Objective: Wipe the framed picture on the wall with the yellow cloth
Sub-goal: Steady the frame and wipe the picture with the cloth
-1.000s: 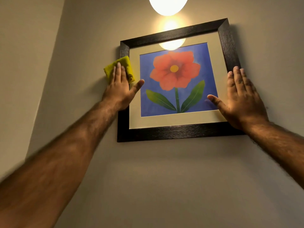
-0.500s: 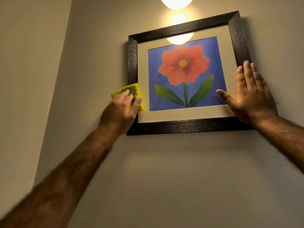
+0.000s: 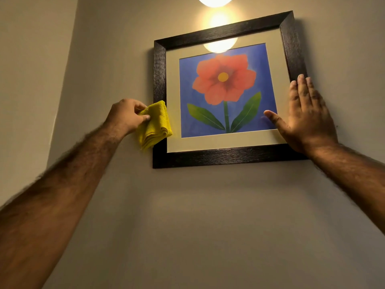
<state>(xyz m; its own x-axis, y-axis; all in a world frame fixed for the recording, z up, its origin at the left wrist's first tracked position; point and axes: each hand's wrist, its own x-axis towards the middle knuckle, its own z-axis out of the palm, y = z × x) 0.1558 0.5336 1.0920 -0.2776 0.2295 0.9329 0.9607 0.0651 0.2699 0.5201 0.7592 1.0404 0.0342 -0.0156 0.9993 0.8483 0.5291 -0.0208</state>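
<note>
A framed picture (image 3: 229, 156) hangs on the wall: dark wooden frame, cream mat, a red flower with green leaves on blue. My left hand (image 3: 127, 114) pinches a folded yellow cloth (image 3: 155, 124) between thumb and fingers. The cloth hangs over the lower part of the frame's left side. My right hand (image 3: 306, 117) lies flat with fingers spread on the frame's right side, its thumb resting on the glass near the picture's lower right corner.
A lit wall lamp (image 3: 215, 0) glows just above the frame and reflects in the glass at the top. A side wall (image 3: 31, 80) meets the picture wall at a corner to the left. Bare wall stretches below the frame.
My left hand slid the cloth down the frame's left side, then turned from pressing it flat to pinching it so it hangs. My right hand stayed on the right side.
</note>
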